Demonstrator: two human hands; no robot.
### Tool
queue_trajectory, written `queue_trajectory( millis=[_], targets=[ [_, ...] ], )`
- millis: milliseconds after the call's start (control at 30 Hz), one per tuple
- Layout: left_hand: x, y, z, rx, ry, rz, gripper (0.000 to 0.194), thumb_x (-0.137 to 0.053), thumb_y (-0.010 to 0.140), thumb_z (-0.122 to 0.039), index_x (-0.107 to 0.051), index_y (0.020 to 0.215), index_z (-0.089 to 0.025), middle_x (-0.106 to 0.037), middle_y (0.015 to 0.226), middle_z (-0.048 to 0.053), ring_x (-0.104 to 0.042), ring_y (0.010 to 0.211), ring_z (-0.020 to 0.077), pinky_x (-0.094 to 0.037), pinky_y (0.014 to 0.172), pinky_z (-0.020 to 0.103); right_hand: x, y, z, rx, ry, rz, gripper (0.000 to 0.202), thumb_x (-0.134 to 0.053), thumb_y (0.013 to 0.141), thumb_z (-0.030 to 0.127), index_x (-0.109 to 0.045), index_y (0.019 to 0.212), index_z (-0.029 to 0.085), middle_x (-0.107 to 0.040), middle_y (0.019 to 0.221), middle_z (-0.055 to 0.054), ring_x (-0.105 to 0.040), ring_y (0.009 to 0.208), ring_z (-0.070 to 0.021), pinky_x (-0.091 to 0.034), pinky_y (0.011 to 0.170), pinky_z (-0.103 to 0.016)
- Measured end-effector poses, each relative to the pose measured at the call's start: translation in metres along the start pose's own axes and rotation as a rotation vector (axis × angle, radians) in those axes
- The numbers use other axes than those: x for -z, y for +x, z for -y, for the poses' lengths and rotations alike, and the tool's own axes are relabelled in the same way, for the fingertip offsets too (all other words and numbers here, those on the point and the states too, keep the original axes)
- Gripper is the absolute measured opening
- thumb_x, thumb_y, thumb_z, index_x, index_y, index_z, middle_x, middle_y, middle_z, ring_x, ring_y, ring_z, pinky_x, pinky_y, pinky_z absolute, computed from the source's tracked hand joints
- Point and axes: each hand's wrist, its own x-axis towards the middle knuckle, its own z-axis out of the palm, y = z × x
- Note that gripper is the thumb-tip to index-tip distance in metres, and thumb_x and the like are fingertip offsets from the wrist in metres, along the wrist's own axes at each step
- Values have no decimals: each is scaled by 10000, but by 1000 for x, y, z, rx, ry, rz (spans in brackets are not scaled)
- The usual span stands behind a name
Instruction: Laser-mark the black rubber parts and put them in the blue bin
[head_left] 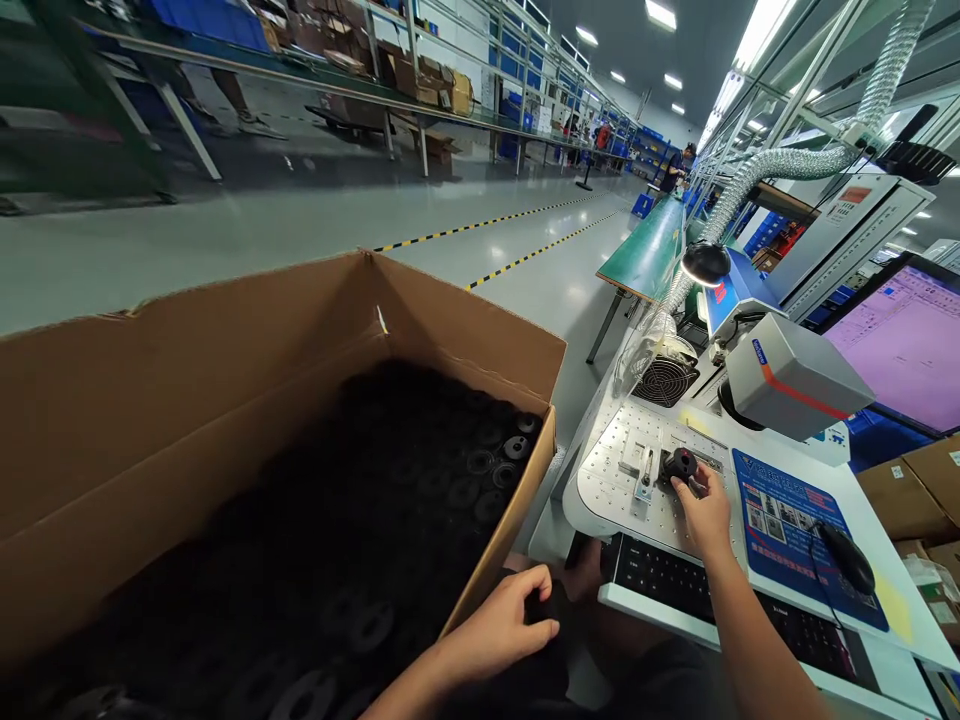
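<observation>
My right hand is closed, thumb and fingers pinching a black round part with a hole in its middle. That part sits at a small metal fixture on the perforated metal plate, below the grey head of a machine. My left hand hovers by the near right edge of a large cardboard box, fingers curled and thumb forward. Something dark shows between its fingers, but I cannot tell whether it is held. Inside the box lie many black ring-shaped parts, mostly in deep shadow.
A keyboard lies along the bench's front, with a blue printed mat and a black mouse to the right. A monitor stands behind. A ribbed duct hangs above. Beyond is a green table.
</observation>
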Motion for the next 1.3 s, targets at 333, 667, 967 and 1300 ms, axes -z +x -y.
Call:
queue_trajectory(
  millis=[333,667,967,1300],
  targets=[
    [-2,4,7,-23,40,2,267,-621,733,-294,-384,847,-245,-358,683,-83,-328,617,131,-243,553,299,-16,2,-13,92,4,-42,630,-669,767,557,-654,1260,165,-731,1189,-142,-686,1094,-330,-512,995,-480],
    [-6,8,10,-56,61,-16,258,-607,727,-296,-374,826,-247,-288,644,-97,-276,584,123,-201,538,292,20,-28,10,27,29,-89,703,-666,784,587,-606,1324,142,-667,1302,-182,-639,1191,-336,-475,1074,-489],
    [-13,10,13,-38,93,25,258,-621,778,-370,-412,858,-242,-292,610,-106,-263,537,114,-166,509,286,75,-148,-23,76,27,-52,333,-505,956,394,-669,1166,193,-748,1111,-115,-748,885,-232,-588,877,-399],
    [-15,10,10,7,118,43,277,-597,789,-415,-388,863,-250,-269,590,-115,-264,494,108,-139,484,292,57,-166,-58,233,-60,-23,306,-470,951,256,-681,1167,210,-748,1101,-102,-727,967,-237,-586,925,-453]
  ],
)
